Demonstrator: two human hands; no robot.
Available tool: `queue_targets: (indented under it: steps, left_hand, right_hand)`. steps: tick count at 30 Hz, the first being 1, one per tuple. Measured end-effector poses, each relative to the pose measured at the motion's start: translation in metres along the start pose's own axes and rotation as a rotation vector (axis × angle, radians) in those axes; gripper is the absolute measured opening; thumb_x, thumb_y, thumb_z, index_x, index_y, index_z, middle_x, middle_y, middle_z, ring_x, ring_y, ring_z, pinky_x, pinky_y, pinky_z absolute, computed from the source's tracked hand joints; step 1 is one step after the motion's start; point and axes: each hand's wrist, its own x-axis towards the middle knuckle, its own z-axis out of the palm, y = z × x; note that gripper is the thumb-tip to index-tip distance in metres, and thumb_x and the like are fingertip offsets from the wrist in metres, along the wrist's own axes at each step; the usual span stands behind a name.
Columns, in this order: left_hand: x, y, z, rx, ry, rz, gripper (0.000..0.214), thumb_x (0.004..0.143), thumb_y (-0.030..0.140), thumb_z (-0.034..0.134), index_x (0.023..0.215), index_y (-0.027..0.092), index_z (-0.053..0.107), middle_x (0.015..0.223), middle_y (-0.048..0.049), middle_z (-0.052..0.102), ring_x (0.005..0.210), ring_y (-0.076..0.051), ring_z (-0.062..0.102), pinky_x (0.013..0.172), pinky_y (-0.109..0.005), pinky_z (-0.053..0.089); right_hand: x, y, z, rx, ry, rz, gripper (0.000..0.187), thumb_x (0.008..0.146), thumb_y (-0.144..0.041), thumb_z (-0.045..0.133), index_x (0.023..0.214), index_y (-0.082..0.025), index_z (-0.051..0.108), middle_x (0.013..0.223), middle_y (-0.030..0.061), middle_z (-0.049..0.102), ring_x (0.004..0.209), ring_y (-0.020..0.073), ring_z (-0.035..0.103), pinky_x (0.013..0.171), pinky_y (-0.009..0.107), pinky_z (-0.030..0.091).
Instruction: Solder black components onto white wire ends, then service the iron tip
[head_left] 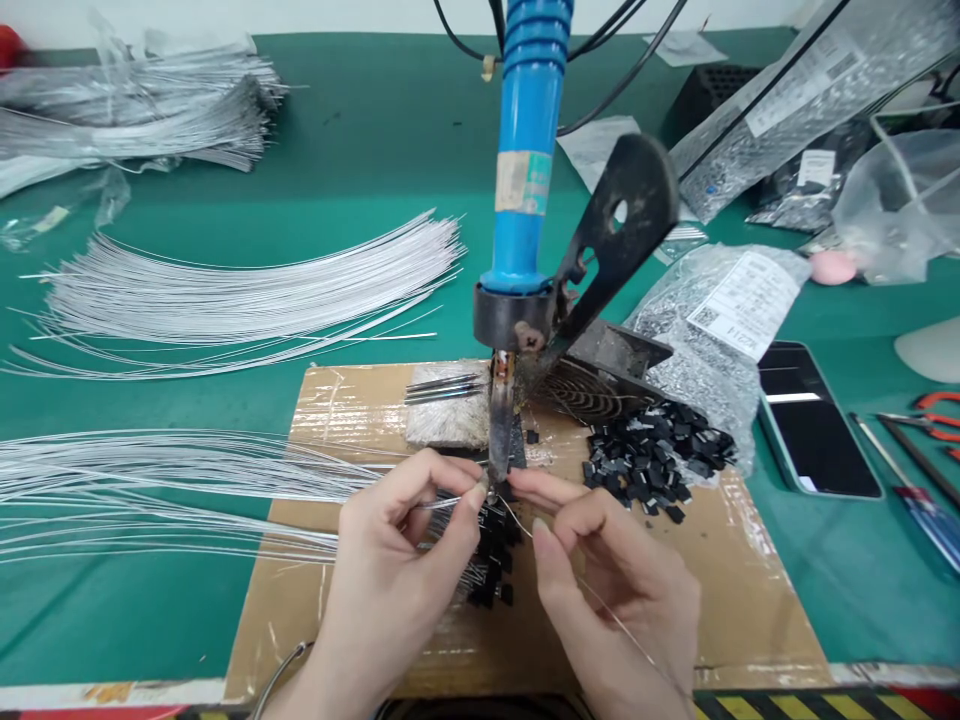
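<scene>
Left hand (409, 560) just below center frame has thumb and forefinger pinched around the end of a white wire (442, 502), right by the tip (501, 430) of a blue-handled soldering iron (529, 130). The exact spot where wire and tip meet is tiny and half covered by fingertips, so I can't tell if they're actually touching.

Right hand (619, 575), lower right of center, is pinching a thin silvery strand (615, 618) near the thumb. One end goes up toward the tip, the other trails down over the hand and gets lost near the bottom edge. Another finger reaches up beside the iron.

There's a clump of little black pieces (491, 575) between the hands on the cardboard (285, 610), partly hidden by the left one. A second pile (652, 455) sits right of center, partly behind a bubble-wrap bag (720, 320) whose label I can't read.

The loose white wires (187, 465) at mid-left run off the frame, and their other ends disappear behind the left hand. Top of the iron's handle is cut off too, same with the orange-handled tool (941, 415) at the right edge.
</scene>
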Motion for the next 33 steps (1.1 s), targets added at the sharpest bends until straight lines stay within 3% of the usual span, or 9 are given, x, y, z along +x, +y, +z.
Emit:
queue_targets:
  steps: [14, 23, 33]
  left_hand:
    - [0.0000, -0.0006, 0.0005, -0.022, 0.013, 0.027, 0.012, 0.094, 0.020, 0.072, 0.082, 0.021, 0.073, 0.088, -0.0007, 0.079, 0.071, -0.012, 0.069, 0.056, -0.018, 0.046]
    - [0.0027, 0.0024, 0.0041, -0.006, 0.033, 0.037, 0.014, 0.092, 0.021, 0.071, 0.078, 0.020, 0.072, 0.085, -0.0019, 0.078, 0.067, -0.012, 0.068, 0.054, -0.018, 0.046]
    - [0.0002, -0.0007, 0.0020, -0.014, 0.018, 0.042, 0.013, 0.095, 0.021, 0.071, 0.082, 0.022, 0.073, 0.090, -0.0013, 0.080, 0.073, -0.012, 0.071, 0.058, -0.017, 0.048]
  right_hand:
    - [0.0004, 0.0003, 0.0003, -0.016, -0.016, -0.029, 0.023, 0.100, -0.018, 0.066, 0.079, -0.025, 0.060, 0.124, 0.0021, 0.081, 0.107, 0.0186, 0.081, 0.100, 0.025, 0.061]
    - [0.0001, 0.0001, -0.0007, -0.038, -0.010, -0.015, 0.023, 0.099, -0.018, 0.067, 0.078, -0.025, 0.060, 0.122, 0.0001, 0.082, 0.108, 0.0157, 0.081, 0.093, 0.018, 0.060]
    - [-0.0011, 0.0027, 0.0001, -0.031, -0.003, -0.046, 0.024, 0.100, -0.019, 0.067, 0.078, -0.024, 0.061, 0.123, 0.0038, 0.081, 0.102, 0.0173, 0.082, 0.095, 0.021, 0.061]
